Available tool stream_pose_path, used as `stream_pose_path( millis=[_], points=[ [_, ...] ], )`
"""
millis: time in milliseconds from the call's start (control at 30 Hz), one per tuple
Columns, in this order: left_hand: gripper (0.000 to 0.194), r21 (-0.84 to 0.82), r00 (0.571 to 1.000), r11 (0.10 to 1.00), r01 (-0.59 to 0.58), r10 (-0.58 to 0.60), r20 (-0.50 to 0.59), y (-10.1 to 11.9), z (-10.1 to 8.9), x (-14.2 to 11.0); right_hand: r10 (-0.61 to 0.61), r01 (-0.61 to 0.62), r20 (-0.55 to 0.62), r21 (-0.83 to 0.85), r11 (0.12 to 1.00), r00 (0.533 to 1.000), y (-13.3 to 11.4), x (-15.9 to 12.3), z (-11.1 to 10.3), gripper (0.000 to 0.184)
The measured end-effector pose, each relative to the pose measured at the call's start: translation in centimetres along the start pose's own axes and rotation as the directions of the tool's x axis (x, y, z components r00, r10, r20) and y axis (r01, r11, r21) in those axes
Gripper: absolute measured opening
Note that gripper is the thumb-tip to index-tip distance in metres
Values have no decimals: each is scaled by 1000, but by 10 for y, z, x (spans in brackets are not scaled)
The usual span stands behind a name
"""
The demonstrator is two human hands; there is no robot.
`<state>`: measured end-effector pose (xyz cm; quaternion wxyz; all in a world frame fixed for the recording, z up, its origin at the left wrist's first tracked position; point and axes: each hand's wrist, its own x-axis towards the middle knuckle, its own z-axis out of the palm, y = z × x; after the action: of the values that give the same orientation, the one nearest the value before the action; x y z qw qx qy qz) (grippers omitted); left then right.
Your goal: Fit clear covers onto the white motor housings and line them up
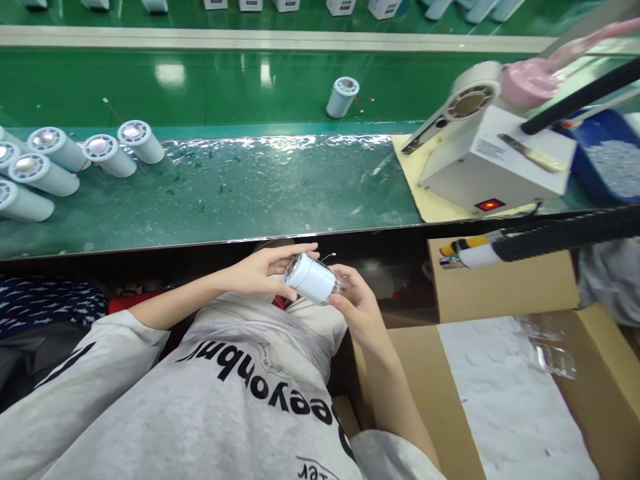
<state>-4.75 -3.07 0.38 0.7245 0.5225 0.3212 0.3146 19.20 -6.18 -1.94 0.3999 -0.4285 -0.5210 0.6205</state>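
A light blue cylinder (315, 280) is held tilted over my lap, just below the bench edge. At its left end is a rim with a dark opening; a clear plastic piece shows around its right end. My left hand (263, 269) curls around the left end, thumb below and fingers above. Fingers and thumb of my right hand (357, 298) pinch the right end at the clear piece. A thin wire with a small white connector (330, 256) sticks up behind the cylinder. Parts of the fingertips are hidden behind it.
Several similar cylinders (143, 143) stand on the left of the green bench (270, 193), and one cylinder (343, 98) stands farther back. At right are a white machine (493, 163) with a lit red switch, a blue bin (607, 150), a black hose (565, 233) and an open cardboard box (425, 380).
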Motion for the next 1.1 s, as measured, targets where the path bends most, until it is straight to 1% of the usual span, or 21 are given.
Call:
stream_pose_path(
  millis=[67, 100, 133, 200, 267, 333, 400, 500, 600, 733, 933, 1033, 1100],
  points=[
    [86, -144, 998, 989, 28, -35, -43, -10, 4, 26, -4, 14, -138, 72, 997, 990, 16, 1, -5, 58],
    [84, -203, 997, 979, 36, -49, -62, -15, 9, 43, 4, 24, -220, 128, 992, 975, 24, 1, -8, 60],
    [82, -257, 995, 965, 46, -68, -79, -20, 15, 60, 16, 46, -311, 193, 980, 950, 32, 1, -12, 62],
    [78, -340, 990, 937, 77, -113, -88, -28, 30, 95, 39, 120, -477, 299, 947, 878, 47, 1, -23, 66],
    [77, -381, 988, 917, 114, -146, -58, -33, 48, 127, 40, 203, -595, 335, 920, 803, 58, 2, -37, 69],
    [77, -380, 989, 915, 136, -151, -9, -37, 65, 153, 19, 262, -663, 321, 910, 748, 66, 1, -51, 70],
    [75, -370, 989, 918, 146, -145, 29, -40, 78, 172, -5, 303, -700, 303, 903, 714, 72, 0, -64, 70],
    [69, -361, 985, 916, 172, -157, 70, -42, 90, 193, -23, 341, -720, 300, 891, 693, 79, 0, -82, 71],
    [64, -356, 979, 912, 205, -182, 98, -44, 94, 206, -32, 358, -717, 308, 882, 697, 84, 2, -93, 68],
    [61, -351, 977, 912, 213, -189, 100, -45, 92, 213, -40, 369, -709, 317, 874, 704, 86, 8, -97, 67],
    [63, -330, 980, 924, 195, -175, 91, -42, 83, 209, -53, 367, -719, 288, 884, 693, 88, 15, -92, 63],
    [67, -313, 982, 932, 184, -164, 89, -40, 81, 204, -66, 337, -704, 254, 907, 707, 85, 13, -90, 64],
    [70, -298, 984, 939, 174, -151, 100, -37, 79, 196, -85, 317, -690, 216, 923, 719, 79, 8, -88, 64]
  ],
)
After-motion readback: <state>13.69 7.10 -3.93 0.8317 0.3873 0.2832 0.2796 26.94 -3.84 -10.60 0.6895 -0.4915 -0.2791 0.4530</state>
